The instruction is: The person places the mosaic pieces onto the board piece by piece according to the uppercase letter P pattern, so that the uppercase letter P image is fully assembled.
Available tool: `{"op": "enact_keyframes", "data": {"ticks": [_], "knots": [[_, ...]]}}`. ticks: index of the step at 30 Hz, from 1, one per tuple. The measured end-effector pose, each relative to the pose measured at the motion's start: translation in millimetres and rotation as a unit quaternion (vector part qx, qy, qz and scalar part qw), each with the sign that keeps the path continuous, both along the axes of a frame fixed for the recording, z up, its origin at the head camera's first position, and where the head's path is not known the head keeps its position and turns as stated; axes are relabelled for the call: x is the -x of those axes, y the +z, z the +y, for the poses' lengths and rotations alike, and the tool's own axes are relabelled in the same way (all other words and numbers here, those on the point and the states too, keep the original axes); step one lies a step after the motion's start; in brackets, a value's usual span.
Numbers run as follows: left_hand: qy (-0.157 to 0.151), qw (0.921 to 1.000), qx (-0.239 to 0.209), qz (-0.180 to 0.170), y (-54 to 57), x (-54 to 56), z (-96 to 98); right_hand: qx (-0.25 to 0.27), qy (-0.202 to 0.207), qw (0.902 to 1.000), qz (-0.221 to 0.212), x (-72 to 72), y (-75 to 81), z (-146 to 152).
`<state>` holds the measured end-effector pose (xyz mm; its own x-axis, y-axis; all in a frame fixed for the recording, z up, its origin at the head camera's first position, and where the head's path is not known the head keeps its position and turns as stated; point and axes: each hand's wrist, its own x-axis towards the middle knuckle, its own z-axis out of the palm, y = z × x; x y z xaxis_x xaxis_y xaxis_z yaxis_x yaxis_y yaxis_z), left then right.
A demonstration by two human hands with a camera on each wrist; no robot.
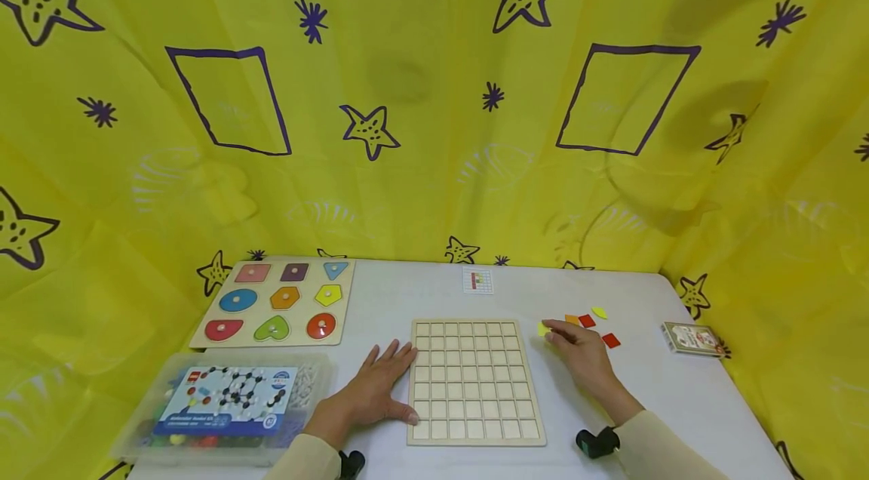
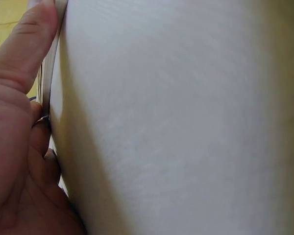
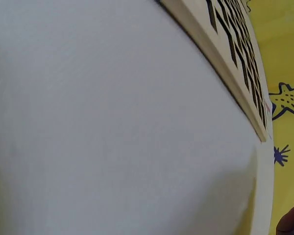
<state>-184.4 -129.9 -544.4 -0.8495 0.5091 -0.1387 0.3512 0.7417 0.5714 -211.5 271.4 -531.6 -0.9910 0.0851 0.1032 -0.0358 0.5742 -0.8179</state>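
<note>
A wooden grid board (image 1: 468, 382) with rows of square cells lies in the middle of the white table. My left hand (image 1: 373, 389) rests at its left edge, fingers spread; the thumb touches the frame near the lower left corner. In the left wrist view the thumb (image 2: 27, 46) lies along the board's side. Right of the board, my right hand (image 1: 584, 359) pinches a small yellow piece (image 1: 544, 329) between thumb and fingertips. Beyond that hand lie a red square (image 1: 587, 321), an orange piece (image 1: 572, 319), a yellow leaf-shaped piece (image 1: 599, 312) and another red square (image 1: 612, 340).
A small pattern card (image 1: 478, 281) lies behind the board. To the left are a wooden shape puzzle (image 1: 305, 329) with knobbed pieces and a clear plastic box (image 1: 312, 389) bearing a molecular model kit leaflet (image 1: 227, 401). A small card box (image 1: 694, 339) sits at the right edge.
</note>
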Motion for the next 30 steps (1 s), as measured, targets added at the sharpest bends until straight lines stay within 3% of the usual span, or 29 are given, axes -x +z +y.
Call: {"op": "enact_keyframes", "data": {"ticks": [8, 19, 30], "knots": [[0.006, 0.9999, 0.008, -0.007, 3.2, -0.6, 1.1, 0.047, 0.001, 0.9989, 0.002, 6.5, 5.3, -24], [0.005, 0.9999, 0.006, -0.008, 3.8, -1.6, 1.1, 0.085, 0.008, 0.9958, -0.031, 11.5, 17.0, -59], [0.004, 0.9999, 0.005, -0.007, 6.3, -2.9, 1.8, 0.098, 0.002, 0.9942, -0.044, 16.7, 10.4, -87]]}}
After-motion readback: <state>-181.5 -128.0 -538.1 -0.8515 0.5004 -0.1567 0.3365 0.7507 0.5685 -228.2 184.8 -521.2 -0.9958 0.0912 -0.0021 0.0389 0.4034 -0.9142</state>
